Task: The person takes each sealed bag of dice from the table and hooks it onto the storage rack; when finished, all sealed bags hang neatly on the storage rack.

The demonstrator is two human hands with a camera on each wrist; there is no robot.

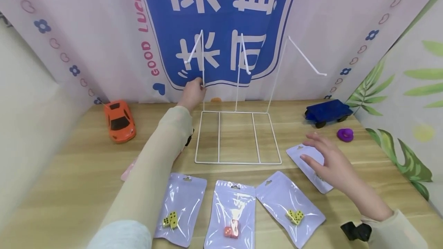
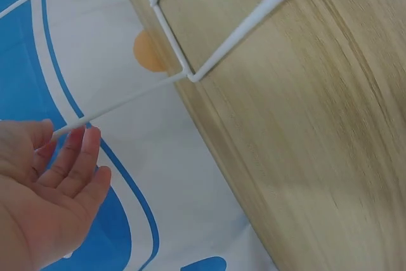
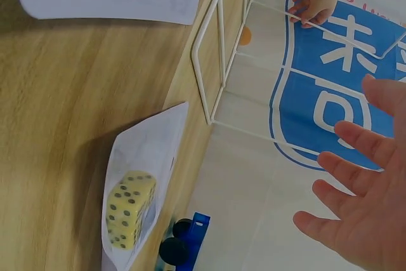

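Observation:
A white wire display rack point(image 1: 238, 163) stands on the wooden table, with three upright rods ending in angled hooks. My left hand point(image 1: 193, 93) pinches its left upright rod between thumb and fingers, as the left wrist view point(image 2: 60, 185) also shows. The right hand point(image 1: 332, 162) hovers over a lilac pouch point(image 1: 304, 156) right of the rack, its fingers spread and holding nothing. Nearer to me lie three more lilac pouches: one with yellow dice point(image 1: 170, 220) at left, a middle pouch point(image 1: 221, 203) with pink dice, and a tilted pouch point(image 1: 280, 191) with yellow dice.
An orange toy car point(image 1: 120, 122) sits at the back left. At the back right are a blue toy vehicle point(image 1: 328, 112) and a small purple object point(image 1: 345, 134). Behind the rack hangs a printed cloth point(image 1: 304, 76). A pink item point(image 1: 129, 170) is partly covered by the left sleeve.

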